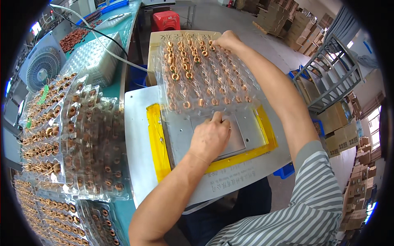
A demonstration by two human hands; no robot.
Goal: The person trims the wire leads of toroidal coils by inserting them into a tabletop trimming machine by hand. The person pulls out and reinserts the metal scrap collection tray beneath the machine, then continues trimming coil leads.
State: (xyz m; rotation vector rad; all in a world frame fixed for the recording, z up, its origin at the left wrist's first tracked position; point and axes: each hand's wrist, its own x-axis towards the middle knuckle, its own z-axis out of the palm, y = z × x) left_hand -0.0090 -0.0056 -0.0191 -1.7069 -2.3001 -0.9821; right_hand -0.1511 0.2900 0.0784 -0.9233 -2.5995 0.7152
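Observation:
A clear plastic tray (180, 88) of copper-wound ring coils (201, 102) lies ahead of me, partly over a metal plate. Several coils at its far side stand up with long wire leads. At the tray's far right corner is my right hand (228, 42), its fingers curled in beside a ring coil (211, 46); its fingertips are partly hidden. My left hand (211, 137) is closed just off the tray's near edge, above the metal plate (238, 137). Whatever lies inside its fingers is hidden. Yellow tape (159, 141) borders the plate.
Stacked trays of coils (88, 139) crowd the green table at left. A fan (43, 67) and a pile of clear trays (92, 59) stand behind them. A cardboard box (154, 45) is under the tray's far side. At right stands a metal rack (328, 76).

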